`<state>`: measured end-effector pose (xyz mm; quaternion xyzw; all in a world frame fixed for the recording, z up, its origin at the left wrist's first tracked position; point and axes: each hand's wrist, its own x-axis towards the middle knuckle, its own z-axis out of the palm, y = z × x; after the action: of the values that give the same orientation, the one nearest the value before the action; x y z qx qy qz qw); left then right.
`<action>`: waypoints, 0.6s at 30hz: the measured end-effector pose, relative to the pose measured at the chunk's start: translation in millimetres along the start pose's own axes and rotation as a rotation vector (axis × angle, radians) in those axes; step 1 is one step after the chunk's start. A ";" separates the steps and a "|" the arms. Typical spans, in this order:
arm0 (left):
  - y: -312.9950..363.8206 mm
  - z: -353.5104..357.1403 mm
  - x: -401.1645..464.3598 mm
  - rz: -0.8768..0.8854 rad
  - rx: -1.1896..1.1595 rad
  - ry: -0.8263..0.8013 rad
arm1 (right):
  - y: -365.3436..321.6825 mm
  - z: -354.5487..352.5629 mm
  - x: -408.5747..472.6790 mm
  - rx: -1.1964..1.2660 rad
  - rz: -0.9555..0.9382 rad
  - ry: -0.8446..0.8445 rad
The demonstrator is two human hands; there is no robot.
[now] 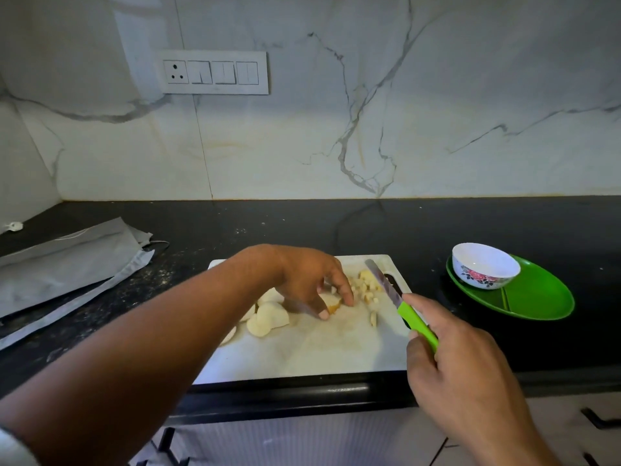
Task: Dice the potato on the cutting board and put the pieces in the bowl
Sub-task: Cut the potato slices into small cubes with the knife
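A white cutting board (322, 351) lies at the counter's front edge. Several pale potato slices (268, 319) lie on its left part, and a heap of small diced pieces (366, 284) sits near its far right corner. My left hand (309, 277) reaches over the board and pinches a potato piece (332, 302) between thumb and fingers. My right hand (460, 368) grips the green handle of a knife (386, 284), whose blade points up-left above the dice. The white floral bowl (484, 265) stands to the right, apart from the board, and looks empty.
The bowl sits on a green plate (534, 297) on the black counter (336, 227). A grey folded cloth or bag (67, 264) lies at the left. A marble wall with a switch panel (215, 73) stands behind. Cabinet fronts lie below the counter edge.
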<state>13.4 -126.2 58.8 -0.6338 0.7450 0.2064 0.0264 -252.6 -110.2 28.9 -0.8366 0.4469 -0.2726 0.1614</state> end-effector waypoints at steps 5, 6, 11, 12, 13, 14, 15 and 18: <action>-4.0 2.3 -0.2 -0.045 -0.094 0.041 | 3.9 -1.6 3.8 0.064 -0.008 -0.033; -3.6 2.4 -1.3 -0.051 -0.089 0.045 | 4.1 -1.7 4.7 0.072 -0.010 -0.041; 2.4 17.2 -2.0 -0.234 -0.026 0.220 | 5.0 -0.4 8.3 0.111 -0.044 -0.091; 5.8 23.6 -0.3 -0.311 0.003 0.274 | 4.5 0.2 8.2 0.117 -0.046 -0.106; 9.3 29.0 2.3 -0.369 0.042 0.316 | 4.2 0.8 8.0 0.123 -0.048 -0.117; 11.5 32.6 4.9 -0.393 0.076 0.338 | 4.5 1.8 7.9 0.130 -0.051 -0.126; 12.7 32.6 5.5 -0.394 0.077 0.343 | 4.5 2.6 7.9 0.136 -0.053 -0.136; 6.9 18.0 -4.9 -0.345 -0.062 0.282 | 4.8 2.9 7.1 0.155 -0.053 -0.173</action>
<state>3.7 -114.7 45.7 -0.7751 0.6150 0.1309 -0.0624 -250.8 -118.7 26.3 -0.8535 0.3869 -0.2372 0.2562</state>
